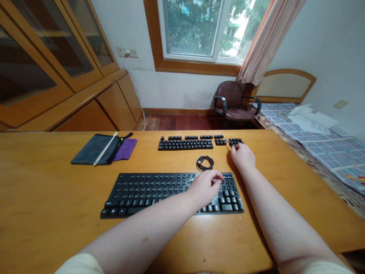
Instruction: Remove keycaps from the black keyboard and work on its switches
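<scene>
A black keyboard lies on the desk. Its lower rows and lower number pad carry keycaps, while bare switches show across the upper rows. My left hand is over its right part, fingers loosely bent and thumb a little apart; nothing shows in it. Beyond the keyboard's right end, my right hand is closed in a pinch on a thin light-coloured tool, mostly hidden by the fingers. The tool's tip is beside a group of loose keycaps. A smaller keycap group sits just left of it.
More black keycaps stand in rows behind the keyboard. A coiled black cable lies between them and the keyboard. At left are a grey pouch, a white stick and a purple cloth. An office chair stands past the desk.
</scene>
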Motion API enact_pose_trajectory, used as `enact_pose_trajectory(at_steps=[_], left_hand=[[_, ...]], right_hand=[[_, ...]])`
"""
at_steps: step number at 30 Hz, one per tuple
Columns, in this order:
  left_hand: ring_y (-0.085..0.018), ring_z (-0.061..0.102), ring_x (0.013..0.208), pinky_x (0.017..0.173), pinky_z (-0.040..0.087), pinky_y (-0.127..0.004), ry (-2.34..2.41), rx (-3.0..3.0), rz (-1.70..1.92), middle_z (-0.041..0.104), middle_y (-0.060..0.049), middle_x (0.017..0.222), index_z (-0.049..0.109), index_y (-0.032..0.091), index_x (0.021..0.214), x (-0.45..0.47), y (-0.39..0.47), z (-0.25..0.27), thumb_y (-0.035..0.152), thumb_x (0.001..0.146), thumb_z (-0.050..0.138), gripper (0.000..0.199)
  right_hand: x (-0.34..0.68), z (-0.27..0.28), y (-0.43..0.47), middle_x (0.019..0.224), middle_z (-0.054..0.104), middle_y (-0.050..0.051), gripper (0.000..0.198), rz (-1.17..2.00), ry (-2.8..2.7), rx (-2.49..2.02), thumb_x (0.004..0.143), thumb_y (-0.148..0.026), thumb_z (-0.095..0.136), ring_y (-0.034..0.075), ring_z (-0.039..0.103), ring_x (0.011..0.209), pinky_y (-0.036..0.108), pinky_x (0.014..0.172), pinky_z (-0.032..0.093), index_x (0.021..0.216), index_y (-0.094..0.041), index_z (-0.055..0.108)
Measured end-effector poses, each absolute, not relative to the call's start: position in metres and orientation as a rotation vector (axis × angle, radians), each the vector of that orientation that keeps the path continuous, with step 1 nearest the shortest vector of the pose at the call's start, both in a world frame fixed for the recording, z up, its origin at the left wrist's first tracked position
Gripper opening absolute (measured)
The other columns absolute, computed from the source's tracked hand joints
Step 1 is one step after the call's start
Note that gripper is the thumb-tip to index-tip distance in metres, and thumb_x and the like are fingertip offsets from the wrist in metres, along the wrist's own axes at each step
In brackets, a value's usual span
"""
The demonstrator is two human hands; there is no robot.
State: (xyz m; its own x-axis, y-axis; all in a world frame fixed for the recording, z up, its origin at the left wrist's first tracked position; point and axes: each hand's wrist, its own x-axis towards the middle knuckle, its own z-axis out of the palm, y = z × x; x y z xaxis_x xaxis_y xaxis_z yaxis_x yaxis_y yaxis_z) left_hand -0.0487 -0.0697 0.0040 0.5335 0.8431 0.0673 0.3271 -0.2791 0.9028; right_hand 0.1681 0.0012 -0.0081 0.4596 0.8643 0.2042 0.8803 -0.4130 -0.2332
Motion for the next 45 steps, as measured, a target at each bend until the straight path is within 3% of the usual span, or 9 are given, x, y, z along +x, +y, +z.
enact_pose_trajectory(at_steps=[9,12,17,20,25,27,29,34,45], left_hand=[[-0.016,0.059,0.078,0.07,0.046,-0.027,0.95,1.83,0.719,0.065,-0.002,0.088,0.063,0.021,0.091,-0.048,-0.07,0.002,0.021,0.081,0.047,0.019],[-0.015,0.059,0.077,0.075,0.047,-0.029,0.967,1.745,0.789,0.064,-0.004,0.098,0.06,0.021,0.098,-0.047,-0.07,0.0,0.02,0.08,0.049,0.021],[-0.012,0.059,0.076,0.075,0.047,-0.03,0.986,1.446,0.998,0.056,-0.011,0.117,0.046,0.019,0.12,-0.046,-0.065,-0.001,0.025,0.082,0.053,0.039],[-0.011,0.059,0.069,0.071,0.047,-0.027,0.95,1.283,1.099,0.059,-0.008,0.106,0.05,0.018,0.11,-0.046,-0.061,0.001,0.028,0.084,0.051,0.028],[-0.01,0.051,0.056,0.061,0.041,-0.023,1.008,1.063,1.131,0.054,0.003,0.063,0.054,0.017,0.09,-0.047,-0.055,0.002,0.036,0.084,0.05,0.02],[-0.01,0.048,0.054,0.059,0.039,-0.022,1.017,1.017,1.137,0.048,0.005,0.056,0.054,0.017,0.086,-0.047,-0.055,0.003,0.039,0.084,0.05,0.023],[-0.01,0.046,0.053,0.057,0.038,-0.021,1.017,0.999,1.129,0.047,0.005,0.056,0.053,0.017,0.083,-0.047,-0.055,0.004,0.04,0.083,0.05,0.023],[-0.009,0.044,0.053,0.056,0.037,-0.021,1.05,1.002,1.065,0.047,0.005,0.057,0.054,0.017,0.081,-0.047,-0.057,0.008,0.043,0.081,0.051,0.027],[-0.01,0.045,0.054,0.055,0.037,-0.021,1.043,0.98,1.02,0.045,0.005,0.055,0.053,0.017,0.078,-0.045,-0.057,0.012,0.04,0.079,0.053,0.023]], right_hand=[[0.179,-0.01,-0.001,0.08,0.065,0.012,0.029,-0.16,-1.433,-2.269,0.08,-0.038,0.046,0.022,0.058,0.07,0.03,0.06,0.04,0.076,-0.017,0.066],[0.181,-0.003,-0.007,0.075,0.064,0.009,0.026,-0.133,-1.476,-2.019,0.08,-0.037,0.05,0.02,0.056,0.068,0.03,0.061,0.04,0.075,-0.017,0.065],[0.16,0.012,-0.017,0.067,0.061,0.004,0.023,0.608,-1.66,-1.379,0.073,-0.04,0.063,0.017,0.056,0.066,0.029,0.063,0.043,0.067,-0.018,0.063],[0.136,0.015,-0.024,0.063,0.061,0.003,0.026,0.958,-1.72,-1.248,0.069,-0.041,0.068,0.016,0.054,0.061,0.028,0.058,0.043,0.061,-0.016,0.063],[0.121,0.02,-0.026,0.06,0.059,0.002,0.031,1.081,-1.852,-1.175,0.072,-0.044,0.066,0.014,0.052,0.057,0.027,0.055,0.042,0.061,-0.016,0.064],[0.133,0.023,-0.015,0.07,0.064,0.005,0.033,0.987,-1.867,-1.216,0.078,-0.046,0.058,0.016,0.056,0.062,0.028,0.06,0.045,0.07,-0.016,0.067],[0.153,0.024,0.004,0.077,0.067,0.007,0.035,0.64,-1.75,-1.453,0.084,-0.044,0.047,0.017,0.057,0.066,0.03,0.063,0.045,0.083,-0.016,0.069],[0.203,0.002,0.047,0.094,0.07,0.009,0.025,-0.048,-1.901,-1.901,0.078,-0.022,0.049,0.023,0.059,0.089,0.035,0.084,0.043,0.092,-0.017,0.07],[0.212,-0.023,0.052,0.106,0.069,0.005,0.027,-0.096,-2.054,-1.75,0.081,-0.025,0.048,0.021,0.057,0.098,0.037,0.089,0.04,0.095,-0.02,0.07]])
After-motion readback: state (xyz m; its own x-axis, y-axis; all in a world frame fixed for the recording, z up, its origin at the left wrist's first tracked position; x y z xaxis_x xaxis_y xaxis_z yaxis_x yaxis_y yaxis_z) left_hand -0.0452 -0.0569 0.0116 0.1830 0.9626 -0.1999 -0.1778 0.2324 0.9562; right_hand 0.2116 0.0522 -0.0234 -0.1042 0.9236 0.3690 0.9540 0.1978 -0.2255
